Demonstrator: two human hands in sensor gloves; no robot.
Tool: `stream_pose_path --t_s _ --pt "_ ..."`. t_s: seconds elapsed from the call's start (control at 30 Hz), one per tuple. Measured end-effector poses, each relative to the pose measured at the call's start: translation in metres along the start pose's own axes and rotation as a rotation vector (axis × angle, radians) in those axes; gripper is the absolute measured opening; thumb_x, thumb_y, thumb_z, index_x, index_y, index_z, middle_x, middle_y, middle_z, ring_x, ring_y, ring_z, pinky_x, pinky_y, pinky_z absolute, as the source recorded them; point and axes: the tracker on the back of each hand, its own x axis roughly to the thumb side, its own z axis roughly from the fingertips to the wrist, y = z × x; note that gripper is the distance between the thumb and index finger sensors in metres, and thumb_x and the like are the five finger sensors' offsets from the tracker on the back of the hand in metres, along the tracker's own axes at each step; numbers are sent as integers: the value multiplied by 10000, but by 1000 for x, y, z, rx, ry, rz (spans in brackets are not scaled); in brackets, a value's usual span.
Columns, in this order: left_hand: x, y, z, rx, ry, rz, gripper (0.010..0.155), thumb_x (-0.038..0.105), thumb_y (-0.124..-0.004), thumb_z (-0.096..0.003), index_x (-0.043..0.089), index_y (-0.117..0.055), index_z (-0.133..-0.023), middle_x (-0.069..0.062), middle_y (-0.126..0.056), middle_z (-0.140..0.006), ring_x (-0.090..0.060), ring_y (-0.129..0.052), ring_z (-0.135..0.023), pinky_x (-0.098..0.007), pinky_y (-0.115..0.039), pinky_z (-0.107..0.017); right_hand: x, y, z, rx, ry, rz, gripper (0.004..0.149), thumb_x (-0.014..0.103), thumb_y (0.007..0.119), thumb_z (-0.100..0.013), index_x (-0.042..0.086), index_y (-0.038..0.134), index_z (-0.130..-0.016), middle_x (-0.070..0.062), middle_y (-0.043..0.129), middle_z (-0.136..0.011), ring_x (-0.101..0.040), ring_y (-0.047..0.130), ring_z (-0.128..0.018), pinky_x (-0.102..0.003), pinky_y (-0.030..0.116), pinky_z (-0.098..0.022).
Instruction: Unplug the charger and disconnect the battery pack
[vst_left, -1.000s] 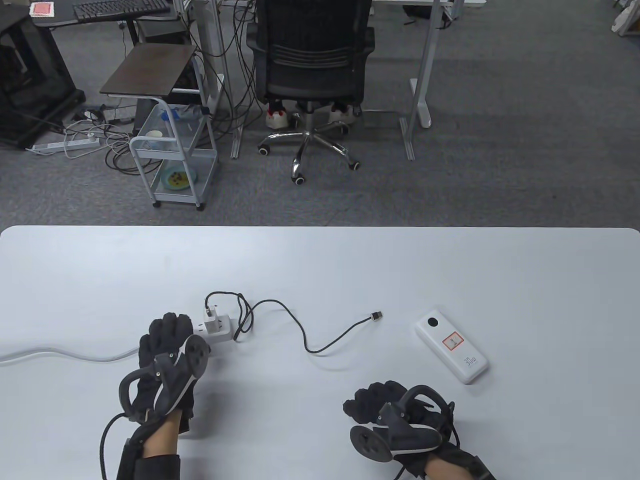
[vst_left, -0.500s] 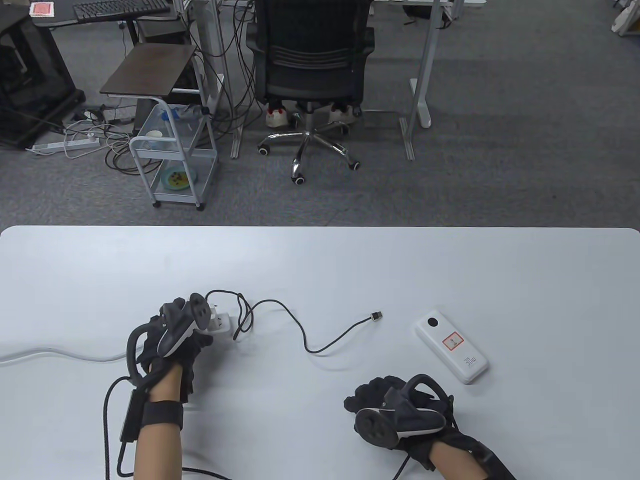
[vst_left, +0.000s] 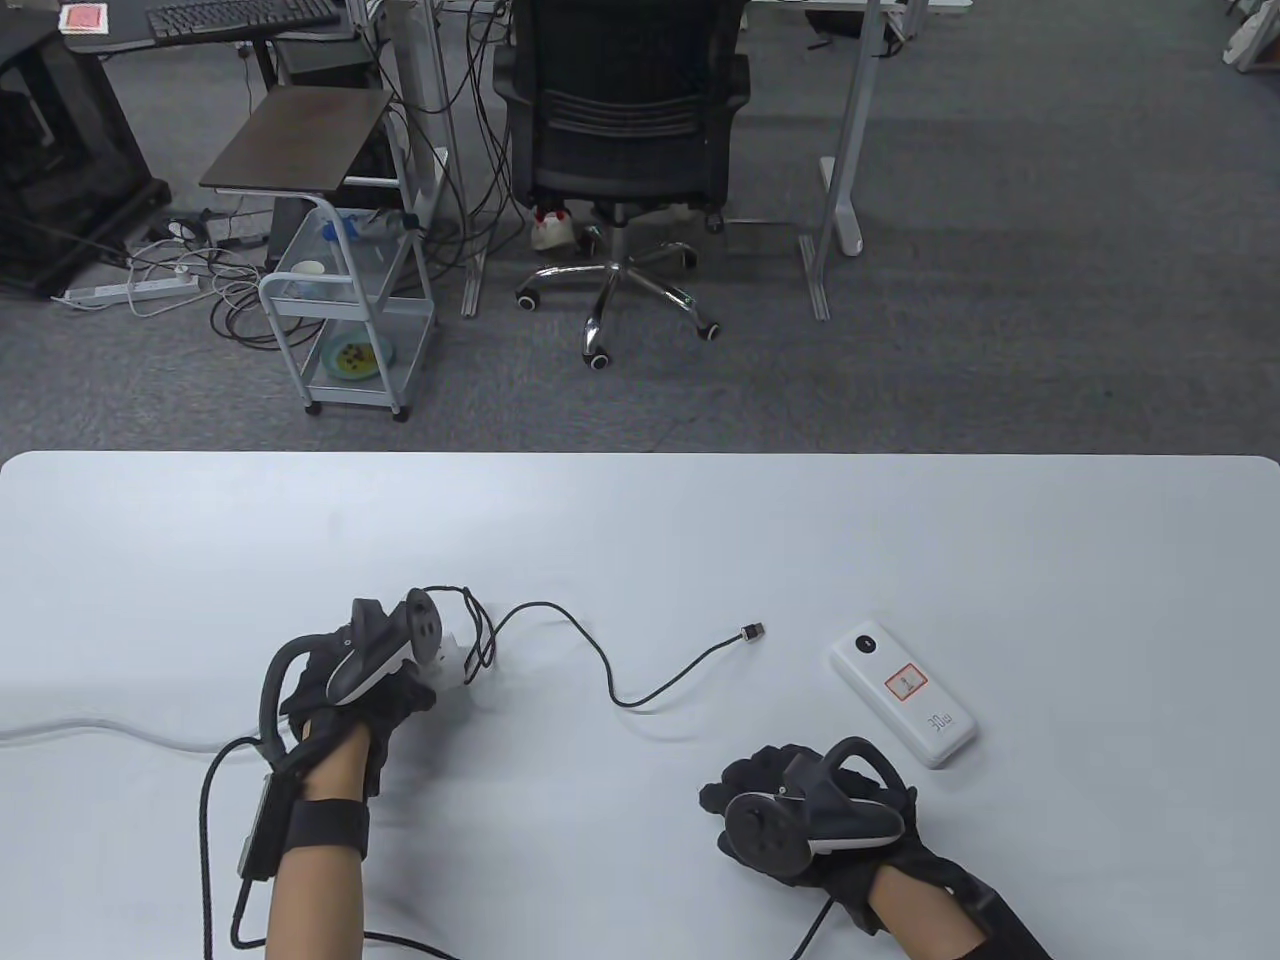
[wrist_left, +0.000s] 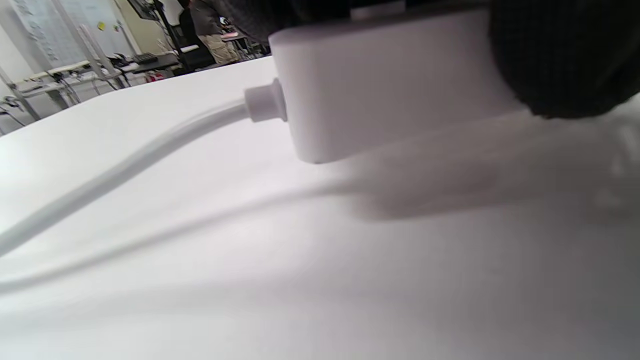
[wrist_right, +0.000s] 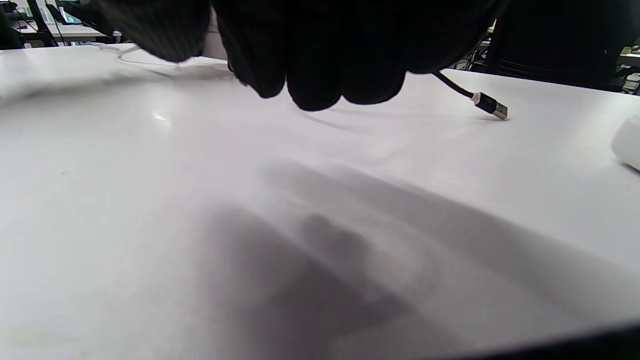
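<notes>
White boxy power strip (wrist_left: 380, 85) (glossy) — left hand (vst_left: 350, 680) gripping

The left hand (vst_left: 355, 675) has slid forward over the power strip (wrist_left: 380, 80) — now covering the charger (vst_left: 452, 655) — while the right hand (vst_left: 800, 815) has turned, drifting slightly toward the battery pack (vst_left: 905, 692).

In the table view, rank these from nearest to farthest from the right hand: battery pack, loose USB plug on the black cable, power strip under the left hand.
Measured from the right hand:
1. Battery pack, just up and to its right, lying free on the table.
2. USB plug, farther up, slightly left, unconnected.
3. Power strip, far left, mostly covered by the left hand.
</notes>
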Motion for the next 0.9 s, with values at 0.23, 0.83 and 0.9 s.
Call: stream_pose_path --t_s 0.23,0.83,0.9 --pt "16 34 42 -24 -170 145 838 747 -880 -357 326 -744 -1068 50 -784 -1136 -218 -836 -1090 -415 -652 -869 -4 -1 1 -6 23 -2 541 498 595 -548 281 659 -1039 -67 721 -1087 -371 750 -925 -585 636 -683" --pt "169 6 120 69 -549 53 837 764 -854 -365 300 -754 -1054 33 -800 -1100 -213 -844 -1063 -413 -643 -869 -10 -3 10 -18 44 -12 542 494 597 -548 276 661 -1039 -75 719 -1088 -379 744 -927 -592 629 -685" --pt "176 -6 118 24 -575 36 833 773 -861 -350 316 -778 -1042 34 -829 -1090 -225 -871 -1050 -436 -662 -851 -12 -3 12 -22 48 -10 541 493 597 -548 275 663 -1038 -72 719 -1088 -377 744 -927 -592 630 -684"
